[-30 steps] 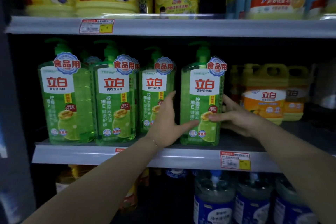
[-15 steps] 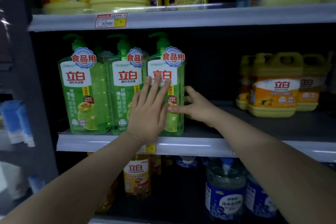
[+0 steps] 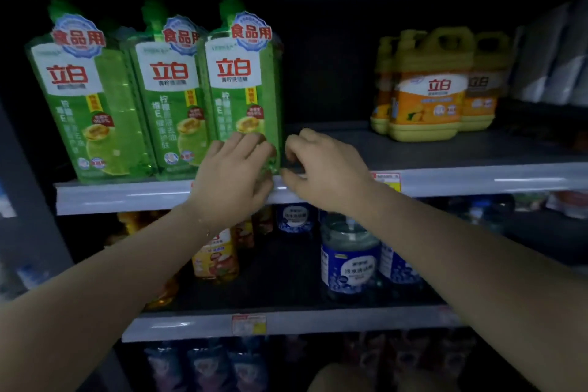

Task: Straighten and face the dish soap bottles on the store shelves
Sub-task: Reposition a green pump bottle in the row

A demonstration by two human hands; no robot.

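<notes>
Three green pump bottles of dish soap stand side by side, labels forward, at the left of the middle shelf (image 3: 477, 180): left bottle (image 3: 86, 111), middle bottle (image 3: 171, 105), right bottle (image 3: 241, 89). My left hand (image 3: 232, 175) lies over the lower front of the right bottle, fingers curled on its base. My right hand (image 3: 324, 169) is at the same bottle's lower right corner, fingers curled against its side, thumb by the shelf lip. The bottle's bottom edge is hidden by my hands.
Yellow handled jugs (image 3: 429, 89) with orange labels stand further right on the same shelf, with a dark gap in between. Below sit blue-labelled bottles (image 3: 350, 261) and an orange-labelled bottle (image 3: 216, 258). A grey upright post (image 3: 28, 200) bounds the left side.
The fourth green bottle went from standing apart on the right to pressed against the others. Both hands slid down from its middle to its base.
</notes>
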